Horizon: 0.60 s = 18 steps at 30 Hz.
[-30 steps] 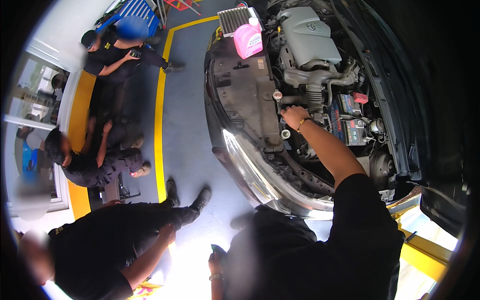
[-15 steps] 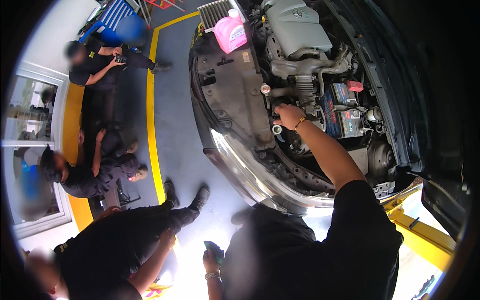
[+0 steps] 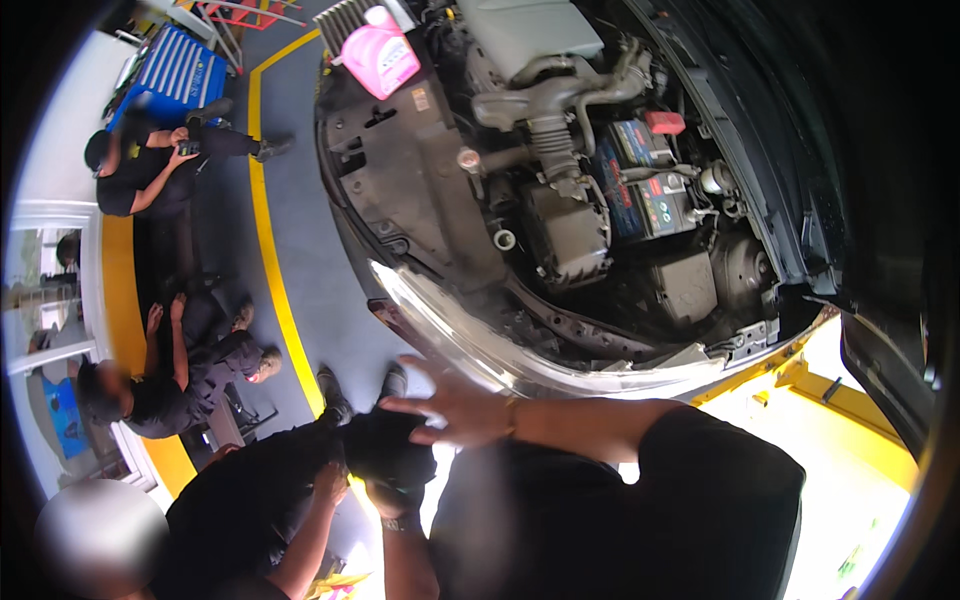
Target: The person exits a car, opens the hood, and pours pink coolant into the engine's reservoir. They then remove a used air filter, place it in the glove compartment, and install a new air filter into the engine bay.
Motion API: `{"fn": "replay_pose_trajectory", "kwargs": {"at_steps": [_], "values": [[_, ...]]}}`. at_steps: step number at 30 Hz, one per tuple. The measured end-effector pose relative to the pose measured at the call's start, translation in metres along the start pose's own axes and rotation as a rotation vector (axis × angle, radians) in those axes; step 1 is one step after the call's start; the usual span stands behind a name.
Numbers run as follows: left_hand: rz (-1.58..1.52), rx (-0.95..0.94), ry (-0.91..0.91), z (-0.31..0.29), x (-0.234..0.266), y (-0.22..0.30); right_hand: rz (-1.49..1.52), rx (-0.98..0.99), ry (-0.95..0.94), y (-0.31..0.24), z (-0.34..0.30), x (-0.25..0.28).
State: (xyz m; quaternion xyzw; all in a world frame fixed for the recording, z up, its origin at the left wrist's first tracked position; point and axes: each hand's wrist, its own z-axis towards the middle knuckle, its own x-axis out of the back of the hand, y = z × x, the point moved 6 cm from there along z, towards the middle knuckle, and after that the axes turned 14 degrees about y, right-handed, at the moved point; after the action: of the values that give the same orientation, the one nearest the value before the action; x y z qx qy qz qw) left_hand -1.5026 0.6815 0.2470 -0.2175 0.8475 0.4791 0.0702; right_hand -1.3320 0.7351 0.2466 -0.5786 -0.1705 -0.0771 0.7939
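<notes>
My right hand (image 3: 462, 405), bracelet at its wrist, hangs in front of the car's headlight with fingers spread and nothing in them. Just below it, my left hand (image 3: 392, 497) is closed round a dark thing (image 3: 390, 448), black and rounded, whose kind I cannot make out; its fingers are partly hidden. Beyond my hands lies the open engine bay. A white round filler neck (image 3: 504, 240) stands near the headlight, and a radiator cap (image 3: 469, 159) sits farther up. The pink jug (image 3: 380, 55) rests on the front cover panel (image 3: 400, 150).
A car battery (image 3: 650, 190) and grey engine cover (image 3: 540, 35) fill the bay. Beside the jug lies a pleated air filter (image 3: 345, 22). One person (image 3: 250, 510) stands close on my left; two others sit by the wall. A blue tool chest (image 3: 175, 75) stands far left.
My right hand has left the engine bay, moving down and left toward my left hand. The left hand has risen with its dark thing. The whole view has shifted, bringing the car leftward.
</notes>
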Motion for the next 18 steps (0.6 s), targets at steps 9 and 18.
{"fn": "replay_pose_trajectory", "kwargs": {"at_steps": [9,18], "values": [[0.148,0.121,0.164,0.04,-0.043,-0.018,-0.151,-0.193,0.068,-0.024,-0.022,-0.007],[0.175,0.244,-0.21,0.058,-0.101,-0.017,0.311,-0.299,0.509,-0.001,-0.116,0.078]]}}
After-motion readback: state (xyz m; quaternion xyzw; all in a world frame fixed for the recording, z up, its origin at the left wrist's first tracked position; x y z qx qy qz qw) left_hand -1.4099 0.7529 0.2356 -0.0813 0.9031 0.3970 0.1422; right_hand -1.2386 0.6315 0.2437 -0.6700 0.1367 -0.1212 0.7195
